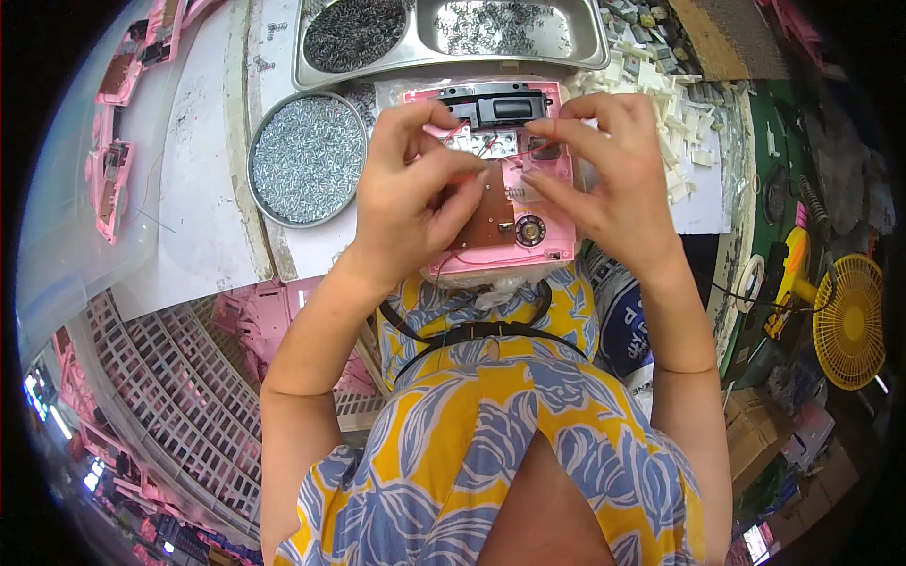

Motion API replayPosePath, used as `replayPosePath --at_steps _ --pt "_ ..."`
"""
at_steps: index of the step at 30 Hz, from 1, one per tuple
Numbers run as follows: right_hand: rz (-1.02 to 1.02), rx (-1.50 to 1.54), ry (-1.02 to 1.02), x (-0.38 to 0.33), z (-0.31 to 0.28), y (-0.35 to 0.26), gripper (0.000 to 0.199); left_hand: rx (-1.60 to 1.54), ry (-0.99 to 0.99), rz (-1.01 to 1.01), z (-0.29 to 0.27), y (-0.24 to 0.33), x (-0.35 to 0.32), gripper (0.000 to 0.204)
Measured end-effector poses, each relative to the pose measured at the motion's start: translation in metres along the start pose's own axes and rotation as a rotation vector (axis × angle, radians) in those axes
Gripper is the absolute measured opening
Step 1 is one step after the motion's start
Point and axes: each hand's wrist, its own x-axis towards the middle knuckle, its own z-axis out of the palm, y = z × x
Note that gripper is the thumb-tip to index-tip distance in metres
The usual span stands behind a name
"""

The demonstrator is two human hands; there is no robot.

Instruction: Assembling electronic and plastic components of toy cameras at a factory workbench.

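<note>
This is an assembly workshop: a steel tray [472,60] bears small metal parts [354,34] in 2 compartments, white plastic pieces [672,123] lie heaped near an opened pink casing [559,206], and pink shells [257,321], apparently, crowd by a slatted basket [165,377].

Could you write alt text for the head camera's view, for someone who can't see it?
A person's left hand and right hand are poised at thin red wires over a pink plastic housing that holds a brown board and a black part. A round dish of small metal pieces stands at left, white plastic parts heaped at right.
</note>
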Motion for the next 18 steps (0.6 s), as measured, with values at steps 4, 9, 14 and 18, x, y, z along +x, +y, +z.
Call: replayPosePath --at_steps 4,9,14,18 --pt "-0.038 -0.039 -0.010 0.002 0.022 -0.009 0.019 0.181 0.102 0.077 -0.009 0.005 -0.009 0.015" --pt "0.040 0.182 0.033 0.002 0.027 -0.011 0.010 0.507 0.200 -0.089 -0.011 0.015 -0.013 0.040" --pt "0.195 0.655 0.063 -0.012 0.006 -0.011 0.013 -0.222 -0.217 -0.318 0.004 0.057 0.020 0.049" --pt "-0.165 0.439 0.046 -0.016 0.009 0.011 0.013 -0.454 -0.475 -0.550 -0.006 0.023 0.031 0.009"
